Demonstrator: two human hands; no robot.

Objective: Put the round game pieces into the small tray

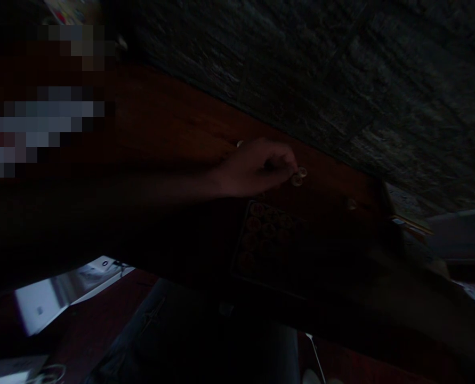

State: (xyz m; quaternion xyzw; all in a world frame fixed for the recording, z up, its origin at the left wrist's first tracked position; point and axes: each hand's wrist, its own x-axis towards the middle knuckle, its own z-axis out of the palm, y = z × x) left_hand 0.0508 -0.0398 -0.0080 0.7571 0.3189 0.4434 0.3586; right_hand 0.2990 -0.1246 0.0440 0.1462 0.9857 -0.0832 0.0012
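Observation:
The picture is very dark. My left hand [257, 168] reaches in from the left over the wooden table, thumb and fingers curled into a pinch. At its fingertips is a small round game piece [297, 180], with a second round piece [302, 172] touching it. Below the hand, a shallow box [234, 269] holds rows of round pieces [254, 224]; its right part is lost in shadow. My right forearm [413, 288] comes in from the lower right, toward the box. Darkness hides the fingers of my right hand.
Another round piece [352, 204] lies farther right on the table [173, 122], and a pale one [240, 144] behind my left wrist. A rough stone-like wall [301, 80] runs along the far edge. A white box [45, 306] sits lower left, past the near edge.

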